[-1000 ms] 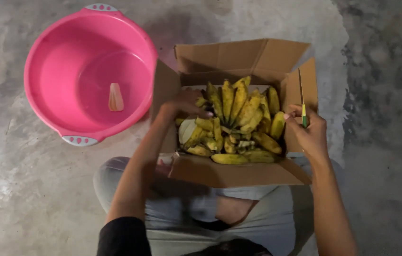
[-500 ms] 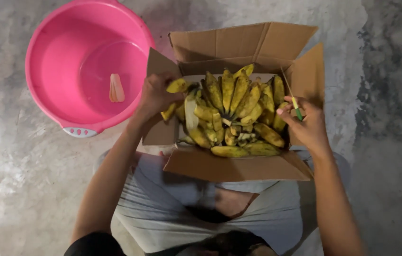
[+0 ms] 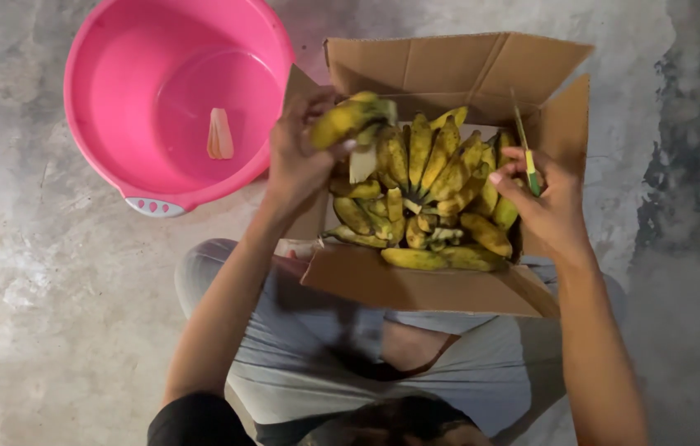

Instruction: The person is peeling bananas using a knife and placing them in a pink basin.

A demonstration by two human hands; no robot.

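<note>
- Head view: a cardboard box (image 3: 433,285) full of yellow, dark-spotted bananas (image 3: 437,186) is seen between the person's knees.
- A small bunch of bananas (image 3: 350,116) is gripped by the left hand (image 3: 300,161), at the box's left wall, over its near-left corner.
- A thin green-handled knife (image 3: 528,153) is held by the right hand (image 3: 544,206), closed around it at the box's right wall.
- A pink basin (image 3: 119,107) is set just left of the box; a pale peeled piece (image 3: 219,135) lies inside it.

Banana (image 3: 348,118) now higher above box (image 3: 441,285), in left hand (image 3: 300,161).
</note>
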